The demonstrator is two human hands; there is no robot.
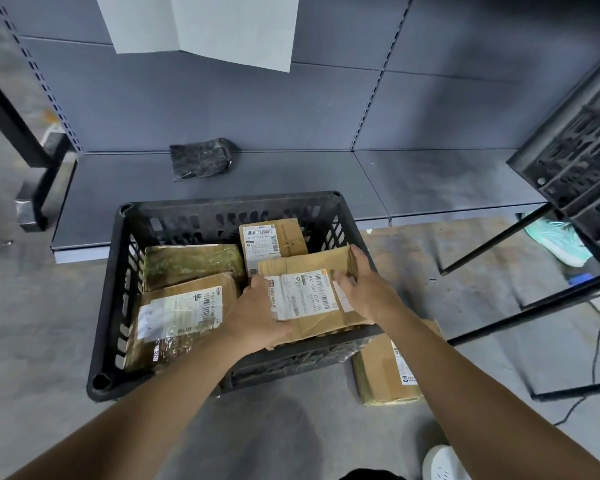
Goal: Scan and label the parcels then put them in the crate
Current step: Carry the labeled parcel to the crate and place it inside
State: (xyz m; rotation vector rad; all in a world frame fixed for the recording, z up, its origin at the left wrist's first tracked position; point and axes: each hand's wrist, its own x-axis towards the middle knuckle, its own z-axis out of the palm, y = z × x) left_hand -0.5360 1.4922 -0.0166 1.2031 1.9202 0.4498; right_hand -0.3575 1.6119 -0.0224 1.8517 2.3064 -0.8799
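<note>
— Where's the box [312, 299]?
— Over the crate's [229, 202] near right corner, label up.
— Hands?
— Left hand [257, 317] and right hand [364, 289] both grip its sides, fingers curled round the edges.

A grey concrete floor [291, 427] carries a black slatted crate [108, 306], set just in front of a low grey shelf [309, 178]. A cardboard parcel [378, 375] lies flat on the floor, touching the crate's right side. Farther right a worn brown sheet [465, 265] lies under thin black frame legs [499, 240], near a black cable [596, 358]. On the shelf lies a black wrapped packet [201, 159].
</note>
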